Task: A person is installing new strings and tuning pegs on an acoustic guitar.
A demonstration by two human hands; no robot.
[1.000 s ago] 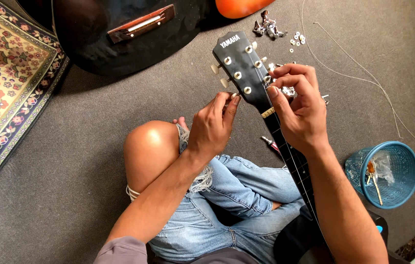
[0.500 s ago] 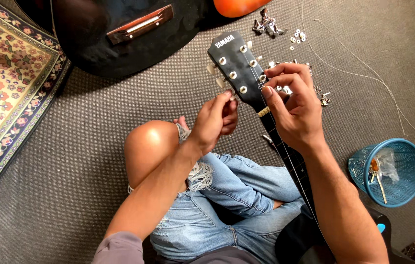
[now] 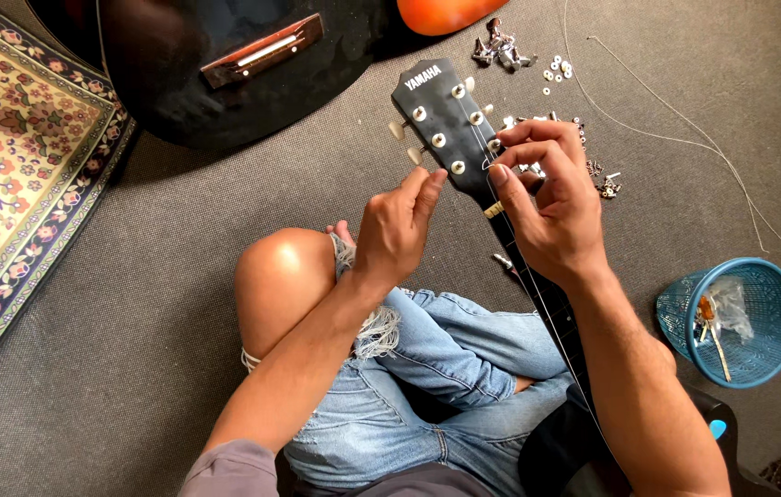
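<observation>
The black headstock (image 3: 445, 124) was held out over the grey carpet, above the knees. Its right edge was pinched by the right hand (image 3: 551, 207); the left hand (image 3: 399, 225) (fingers narrowly curled) touched a left-side peg (image 3: 415, 156).

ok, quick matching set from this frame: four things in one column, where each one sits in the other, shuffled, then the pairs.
Things
1. blue basket
2. patterned rug
3. loose metal parts
4. guitar headstock

Places
A. along the picture's left edge, on the grey floor
B. between the left hand and the right hand
C. lower right of the picture, on the floor beside the right forearm
D. scattered on the floor near the top, just past the headstock

Pairs: 1-C, 2-A, 3-D, 4-B
</observation>
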